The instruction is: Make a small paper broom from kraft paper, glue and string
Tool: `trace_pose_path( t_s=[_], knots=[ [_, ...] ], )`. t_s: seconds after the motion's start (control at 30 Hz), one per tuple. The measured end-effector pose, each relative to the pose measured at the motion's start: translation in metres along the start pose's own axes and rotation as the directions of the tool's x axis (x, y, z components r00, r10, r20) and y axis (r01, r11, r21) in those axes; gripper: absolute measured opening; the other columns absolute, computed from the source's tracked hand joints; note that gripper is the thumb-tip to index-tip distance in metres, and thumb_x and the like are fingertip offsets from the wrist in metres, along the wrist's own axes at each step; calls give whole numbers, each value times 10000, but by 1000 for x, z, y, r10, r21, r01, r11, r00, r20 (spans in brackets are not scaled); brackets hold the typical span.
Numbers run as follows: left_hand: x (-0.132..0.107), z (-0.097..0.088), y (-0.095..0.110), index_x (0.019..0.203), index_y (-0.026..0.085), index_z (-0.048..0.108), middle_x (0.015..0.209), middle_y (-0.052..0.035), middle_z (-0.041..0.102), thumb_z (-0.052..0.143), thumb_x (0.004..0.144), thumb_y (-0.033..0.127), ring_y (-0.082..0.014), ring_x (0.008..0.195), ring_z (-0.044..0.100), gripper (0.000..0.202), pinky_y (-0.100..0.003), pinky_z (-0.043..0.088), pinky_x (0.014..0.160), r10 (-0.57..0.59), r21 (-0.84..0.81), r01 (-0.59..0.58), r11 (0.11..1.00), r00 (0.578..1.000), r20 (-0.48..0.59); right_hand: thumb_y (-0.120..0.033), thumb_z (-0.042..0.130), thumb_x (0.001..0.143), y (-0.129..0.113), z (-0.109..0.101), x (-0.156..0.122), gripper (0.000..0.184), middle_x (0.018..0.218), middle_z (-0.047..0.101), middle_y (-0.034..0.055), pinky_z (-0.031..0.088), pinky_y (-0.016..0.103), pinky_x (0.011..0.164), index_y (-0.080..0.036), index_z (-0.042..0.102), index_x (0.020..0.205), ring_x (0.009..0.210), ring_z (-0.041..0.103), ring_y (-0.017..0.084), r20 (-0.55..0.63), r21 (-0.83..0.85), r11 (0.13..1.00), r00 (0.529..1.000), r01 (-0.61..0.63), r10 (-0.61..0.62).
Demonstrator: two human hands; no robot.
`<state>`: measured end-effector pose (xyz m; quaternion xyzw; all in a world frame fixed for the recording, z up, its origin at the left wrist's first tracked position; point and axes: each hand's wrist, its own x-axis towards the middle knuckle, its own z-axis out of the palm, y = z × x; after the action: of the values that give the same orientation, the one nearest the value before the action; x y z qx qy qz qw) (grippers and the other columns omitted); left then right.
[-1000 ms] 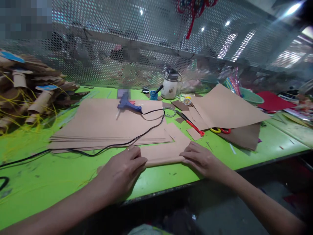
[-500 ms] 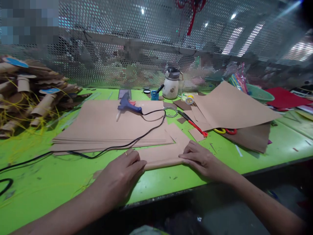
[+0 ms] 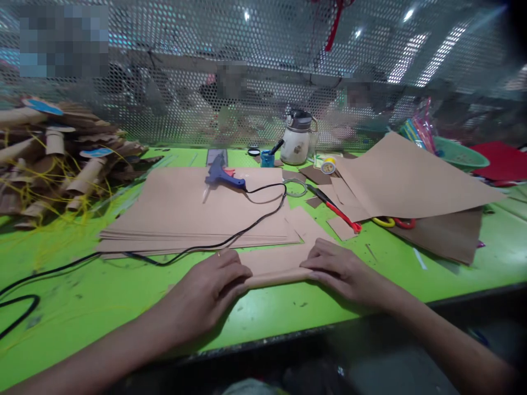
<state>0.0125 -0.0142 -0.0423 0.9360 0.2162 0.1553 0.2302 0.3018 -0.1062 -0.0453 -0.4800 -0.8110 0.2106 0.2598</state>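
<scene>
A piece of brown kraft paper (image 3: 274, 262) lies near the front of the green table, its near edge curled into a narrow roll. My left hand (image 3: 209, 288) pinches the left end of that roll, a ring on one finger. At the opposite end, my right hand (image 3: 340, 271) grips the roll between thumb and fingers. Just behind is a stack of larger brown sheets (image 3: 173, 203), on which a blue glue gun (image 3: 224, 175) rests. Its black cord (image 3: 230, 240) runs over the stack to the left.
Red-handled pliers (image 3: 340, 213), paper offcuts and a large brown sheet (image 3: 415, 181) partly covering scissors (image 3: 382, 222) lie to the right. A white bottle (image 3: 295, 145) and blue jar (image 3: 267, 159) stand behind. Cardboard tubes with yellow strings (image 3: 86, 175) are piled left. The table's dark front edge (image 3: 329, 329) runs below.
The view has shifted slightly, so the table's things appear further right. Both hands keep their hold on the rolled edge, which looks slightly thicker and rounder.
</scene>
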Motion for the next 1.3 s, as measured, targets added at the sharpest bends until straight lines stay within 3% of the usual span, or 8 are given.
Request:
trace_pose_path(
  t_s=[0.23,0.4,0.57,0.83,1.17,1.3],
  knots=[
    [-3,4,1,862,165,607,819,-54,538,443,953,199,-181,769,485,190,-304,365,657,31,87,-27,996,999,-42,-241,492,975,3,4,0,198,861,569,69,432,323,720,-177,677,1003,864,518,187,49,16,999,998,-49,48],
    [-5,3,2,915,181,661,828,-60,561,476,946,232,-183,764,496,195,-304,373,647,5,100,2,995,997,-72,-237,494,971,1,3,2,188,896,542,69,443,308,716,-198,678,965,864,520,180,31,46,997,998,-64,63],
    [-3,1,0,926,192,690,795,-59,574,473,946,253,-187,750,504,226,-313,382,641,-20,95,26,995,998,-60,-254,508,961,2,3,4,165,858,567,54,442,313,675,-205,644,1040,806,535,181,8,23,991,991,-134,134],
    [-1,-4,1,927,213,698,856,-59,591,469,950,300,-195,821,526,246,-327,407,693,-109,52,108,993,994,16,-224,530,946,7,5,5,179,828,584,64,448,303,652,-191,695,885,794,558,178,-29,64,997,998,-52,54],
    [-5,0,2,1041,180,592,901,-63,573,493,935,247,-197,849,500,160,-321,393,709,-24,88,26,996,999,-29,-230,555,937,17,2,9,173,793,610,55,448,277,617,-192,718,890,742,569,158,26,48,999,1000,-12,11],
    [-3,1,4,877,176,603,860,-63,563,496,929,241,-199,812,487,136,-319,378,676,-20,161,20,987,1000,2,-242,545,943,16,3,8,191,796,609,61,452,281,619,-192,718,877,750,569,163,8,30,999,1000,-12,11]
  ],
)
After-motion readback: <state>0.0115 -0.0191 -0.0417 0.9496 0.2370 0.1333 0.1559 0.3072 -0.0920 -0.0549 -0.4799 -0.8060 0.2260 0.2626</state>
